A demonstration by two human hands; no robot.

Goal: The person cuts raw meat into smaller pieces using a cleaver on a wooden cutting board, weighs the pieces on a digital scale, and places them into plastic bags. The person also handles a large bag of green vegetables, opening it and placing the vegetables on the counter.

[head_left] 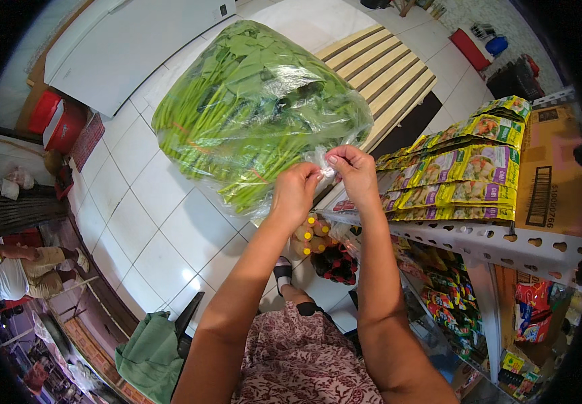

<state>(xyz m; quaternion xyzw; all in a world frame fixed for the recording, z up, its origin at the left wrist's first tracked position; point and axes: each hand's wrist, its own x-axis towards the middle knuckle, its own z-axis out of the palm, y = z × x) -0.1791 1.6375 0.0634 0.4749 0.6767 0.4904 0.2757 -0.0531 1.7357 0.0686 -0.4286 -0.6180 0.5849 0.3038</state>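
Observation:
A large clear plastic bag (257, 108) of leafy greens with long pale stems rests at the edge of a pale surface with wooden slats (378, 60). My left hand (294, 192) pinches the bag's twisted, white-looking neck (326, 168) from the left. From the right, my right hand (353, 172) grips the same neck, thumb and forefinger bent around it. The bag's underside is hidden.
Seasoning packets (452, 172) fill a metal shelf (473, 236) on my right. Yellow-capped bottles (308, 236) stand below my hands. A white chest appliance (123, 40), red cooler (62, 128), green cloth (143, 350) and another seated person (18, 269) are around the tiled floor (156, 215).

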